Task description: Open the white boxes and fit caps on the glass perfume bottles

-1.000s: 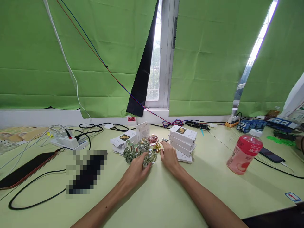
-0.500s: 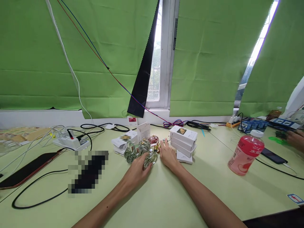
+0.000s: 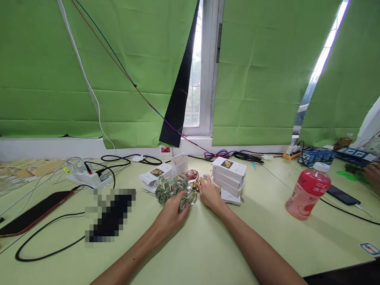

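My left hand (image 3: pixel 172 209) is closed around the side of a round, clear glass bottle (image 3: pixel 189 198) that looks like a perfume bottle, standing on the table. To its left is a cluster of similar ribbed glass bottles (image 3: pixel 166 193) with silvery caps. My right hand (image 3: pixel 210 194) lies low over the table with fingers stretched forward and slightly apart. Its fingertips are beside a small gold cap (image 3: pixel 195 186); whether they touch it is hard to tell. Just behind is a reddish round bottle (image 3: pixel 192 174). A small silvery cap (image 3: pixel 205 175) shows past my right fingertips.
White boxes are stacked (image 3: pixel 229 170) at the right, with more boxes (image 3: pixel 152 174) at the left and an upright carton (image 3: pixel 179 164) behind. A pink drink bottle (image 3: pixel 308 192), phones (image 3: pixel 341 194), a power strip (image 3: pixel 92 178) and cables surround them. Another person's hand (image 3: pixel 372 172) is at far right.
My right fingers have shifted slightly left, toward the gold cap. My left hand stays on the glass bottle. The other person's hand at far right has moved a little farther right.
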`<state>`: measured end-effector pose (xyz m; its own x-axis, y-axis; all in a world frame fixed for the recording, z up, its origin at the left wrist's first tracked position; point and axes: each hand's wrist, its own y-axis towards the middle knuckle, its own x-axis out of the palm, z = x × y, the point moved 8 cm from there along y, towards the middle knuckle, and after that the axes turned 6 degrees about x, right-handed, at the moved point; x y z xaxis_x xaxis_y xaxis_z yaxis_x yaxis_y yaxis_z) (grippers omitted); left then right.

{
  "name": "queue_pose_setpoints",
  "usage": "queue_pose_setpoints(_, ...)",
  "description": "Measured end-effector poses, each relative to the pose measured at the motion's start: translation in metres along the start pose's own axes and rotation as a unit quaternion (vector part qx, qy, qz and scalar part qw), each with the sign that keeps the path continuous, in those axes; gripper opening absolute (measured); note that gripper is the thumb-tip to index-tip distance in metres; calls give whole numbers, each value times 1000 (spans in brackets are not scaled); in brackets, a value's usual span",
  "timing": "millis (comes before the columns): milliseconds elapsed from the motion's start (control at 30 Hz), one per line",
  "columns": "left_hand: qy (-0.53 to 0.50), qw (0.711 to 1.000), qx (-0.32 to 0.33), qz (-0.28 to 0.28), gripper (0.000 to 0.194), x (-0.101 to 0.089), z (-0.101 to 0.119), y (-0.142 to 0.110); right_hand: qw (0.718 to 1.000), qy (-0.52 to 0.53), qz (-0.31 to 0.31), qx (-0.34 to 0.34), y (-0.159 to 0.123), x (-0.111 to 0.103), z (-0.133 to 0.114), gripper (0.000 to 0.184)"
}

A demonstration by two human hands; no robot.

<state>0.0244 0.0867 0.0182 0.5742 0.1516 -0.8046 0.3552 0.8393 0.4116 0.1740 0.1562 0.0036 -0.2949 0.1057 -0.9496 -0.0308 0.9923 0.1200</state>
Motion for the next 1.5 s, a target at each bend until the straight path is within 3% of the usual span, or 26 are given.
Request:
queue_pose_setpoints(333,-9,1000,-3,6,43,2,-4,-1,999,22,43,-10,-9,-15,-7,29)
queue_pose_setpoints(533,-29,999,4,17,38,1,-3,-1,1000,1,-4,-22,-10,-10,-5,46)
queue_pose_setpoints(867,5,1000,3,-3,35,2,-1,1,1000,8,-5,-18,-11,-7,-2,34)
queue_pose_setpoints(1133,-5,1000,4,1,34,1,1,0,999,34,12,-16,-14,-9,-4,19)
queue_pose_setpoints(1500,-21,1000,7,15,37,0,-1,0,996,70,42,-24,-14,-11,-2,13)
